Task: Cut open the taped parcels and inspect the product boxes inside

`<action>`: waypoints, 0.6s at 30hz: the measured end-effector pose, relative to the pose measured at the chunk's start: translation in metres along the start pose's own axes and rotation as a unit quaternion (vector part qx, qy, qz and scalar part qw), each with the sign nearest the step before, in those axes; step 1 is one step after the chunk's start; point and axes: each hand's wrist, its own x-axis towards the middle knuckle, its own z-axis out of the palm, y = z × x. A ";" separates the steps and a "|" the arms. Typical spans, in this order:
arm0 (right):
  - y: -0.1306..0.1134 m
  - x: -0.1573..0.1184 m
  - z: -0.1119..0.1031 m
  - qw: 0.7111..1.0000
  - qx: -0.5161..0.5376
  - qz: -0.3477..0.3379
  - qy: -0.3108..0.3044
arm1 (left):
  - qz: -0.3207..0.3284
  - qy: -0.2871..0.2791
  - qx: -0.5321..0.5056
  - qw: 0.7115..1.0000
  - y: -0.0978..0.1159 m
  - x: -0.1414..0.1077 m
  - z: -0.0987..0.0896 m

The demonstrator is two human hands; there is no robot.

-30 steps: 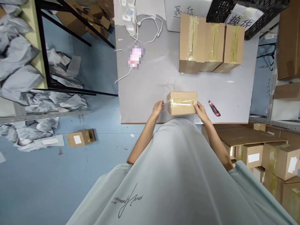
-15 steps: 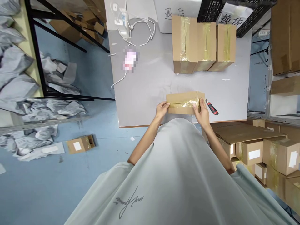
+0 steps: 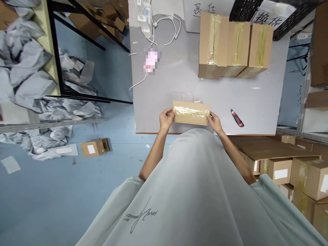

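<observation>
A small cardboard box [image 3: 191,118] with shiny yellowish tape along it is held at the front edge of the grey table [image 3: 159,82]. My left hand [image 3: 167,119] grips its left end, thumb on the taped face. At the right end, my right hand [image 3: 214,121] pinches the box between thumb and fingers. To the right of that hand a red and black utility knife [image 3: 237,118] lies on the table. Three taller taped boxes [image 3: 214,44] stand side by side behind, towards the back right.
White cables and a power strip [image 3: 145,18] lie at the back left, near a blurred pink object [image 3: 151,60]. A black crate [image 3: 292,25] is at the back right. Stacked cartons [image 3: 279,171] stand below the table's right side; grey bags [image 3: 33,65] fill the left.
My right hand has shifted from the box's face to its right end. The box has turned slightly and, with both hands, sits further left from the knife. The whole view has shifted.
</observation>
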 end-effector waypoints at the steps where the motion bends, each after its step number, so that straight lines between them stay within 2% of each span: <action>1: 0.001 0.001 -0.005 1.000 0.008 0.001 0.001 | 0.006 0.002 -0.002 1.000 0.001 -0.002 0.001; 4: 0.004 0.003 -0.028 0.999 0.041 0.010 -0.009 | 0.027 -0.006 -0.026 0.999 0.004 -0.007 0.007; 6: 0.009 0.003 -0.045 0.998 0.059 0.035 -0.015 | 0.019 0.002 -0.043 0.999 0.005 -0.006 0.012; 8: 0.015 0.004 -0.061 0.997 0.055 0.055 0.002 | -0.036 0.007 -0.049 0.998 0.006 -0.003 0.020; 9: 0.017 0.005 -0.067 0.997 0.037 0.056 0.026 | -0.078 -0.009 -0.052 0.996 0.006 -0.003 0.024; 11: 0.017 0.004 -0.076 0.993 -0.030 0.039 0.105 | -0.147 -0.078 -0.069 0.984 0.007 -0.004 0.032; 13: 0.009 0.000 -0.078 0.977 -0.111 -0.003 0.181 | -0.161 -0.145 -0.098 0.971 0.009 -0.011 0.038; 14: 0.002 -0.005 -0.076 0.969 -0.142 -0.026 0.200 | -0.151 -0.164 -0.113 0.968 0.010 -0.016 0.041; 16: -0.017 -0.018 -0.067 0.965 -0.172 -0.059 0.188 | -0.125 -0.188 -0.135 0.965 0.014 -0.027 0.047; 18: -0.040 -0.033 -0.053 0.973 -0.170 -0.060 0.146 | -0.099 -0.213 -0.146 0.961 0.020 -0.037 0.052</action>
